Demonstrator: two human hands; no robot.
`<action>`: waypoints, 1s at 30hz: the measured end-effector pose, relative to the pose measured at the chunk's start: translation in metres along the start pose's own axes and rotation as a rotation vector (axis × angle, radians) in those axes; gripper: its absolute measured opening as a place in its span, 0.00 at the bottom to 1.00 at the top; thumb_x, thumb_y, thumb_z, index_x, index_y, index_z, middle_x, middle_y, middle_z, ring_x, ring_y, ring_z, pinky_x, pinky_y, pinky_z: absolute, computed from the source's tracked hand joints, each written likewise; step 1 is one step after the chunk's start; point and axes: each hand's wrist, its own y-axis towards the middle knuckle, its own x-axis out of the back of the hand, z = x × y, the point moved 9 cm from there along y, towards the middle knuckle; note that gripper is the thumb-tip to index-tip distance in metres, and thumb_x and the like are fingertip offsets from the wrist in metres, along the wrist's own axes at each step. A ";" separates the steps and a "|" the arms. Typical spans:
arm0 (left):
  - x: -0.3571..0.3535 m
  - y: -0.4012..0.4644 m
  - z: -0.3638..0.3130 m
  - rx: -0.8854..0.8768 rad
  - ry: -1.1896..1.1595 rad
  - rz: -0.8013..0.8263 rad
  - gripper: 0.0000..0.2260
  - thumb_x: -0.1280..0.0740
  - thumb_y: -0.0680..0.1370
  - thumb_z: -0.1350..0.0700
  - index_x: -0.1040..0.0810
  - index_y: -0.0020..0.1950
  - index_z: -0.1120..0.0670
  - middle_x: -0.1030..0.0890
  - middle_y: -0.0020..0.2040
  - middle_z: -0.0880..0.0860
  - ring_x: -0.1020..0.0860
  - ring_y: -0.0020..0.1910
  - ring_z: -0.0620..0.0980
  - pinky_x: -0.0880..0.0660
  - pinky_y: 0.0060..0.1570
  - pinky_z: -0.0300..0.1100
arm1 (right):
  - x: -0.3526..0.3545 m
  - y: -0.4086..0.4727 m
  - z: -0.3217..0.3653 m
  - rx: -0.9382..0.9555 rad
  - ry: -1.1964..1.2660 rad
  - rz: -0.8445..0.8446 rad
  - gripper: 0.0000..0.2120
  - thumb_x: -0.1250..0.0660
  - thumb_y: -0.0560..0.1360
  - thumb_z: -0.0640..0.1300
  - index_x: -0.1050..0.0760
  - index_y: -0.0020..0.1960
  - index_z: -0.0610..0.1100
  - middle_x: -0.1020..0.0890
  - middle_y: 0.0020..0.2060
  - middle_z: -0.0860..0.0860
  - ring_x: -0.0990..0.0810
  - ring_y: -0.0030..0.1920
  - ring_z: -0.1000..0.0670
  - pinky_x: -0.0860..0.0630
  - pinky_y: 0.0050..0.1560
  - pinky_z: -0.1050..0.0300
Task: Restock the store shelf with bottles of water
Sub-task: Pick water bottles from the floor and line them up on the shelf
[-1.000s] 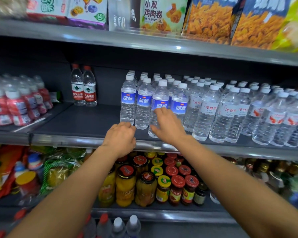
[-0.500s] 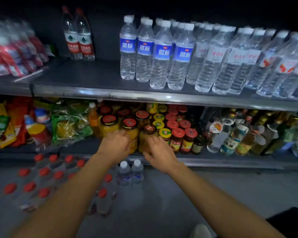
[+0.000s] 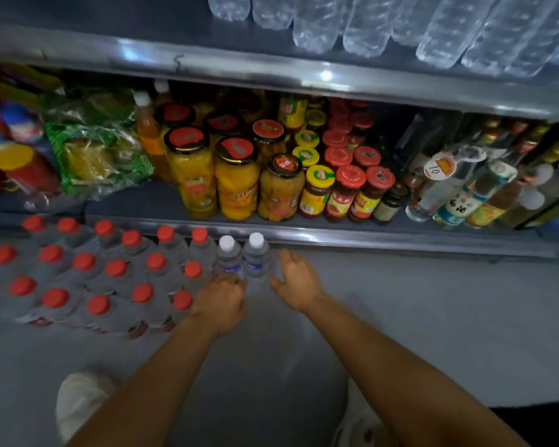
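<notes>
A round tag (image 3: 439, 167) on a clear bottle reads "10"; other labels are too blurred.

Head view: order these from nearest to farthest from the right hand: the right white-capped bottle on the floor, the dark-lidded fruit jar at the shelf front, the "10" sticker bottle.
From the right hand:
1. Right white-capped bottle, on the floor just left of its fingers.
2. Dark-lidded fruit jar, above on the bottom shelf.
3. "10" sticker bottle, up and far right.

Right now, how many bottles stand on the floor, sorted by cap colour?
Red-capped bottles: 18
White-capped bottles: 2
Total: 20
</notes>
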 end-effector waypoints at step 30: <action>0.088 -0.015 -0.001 -0.039 0.080 -0.199 0.15 0.40 0.78 0.52 0.25 0.62 0.56 0.24 0.60 0.57 0.26 0.59 0.57 0.28 0.55 0.49 | 0.104 -0.016 0.038 0.140 0.020 -0.105 0.13 0.33 0.73 0.49 0.27 0.51 0.42 0.21 0.48 0.40 0.23 0.48 0.38 0.35 0.38 0.55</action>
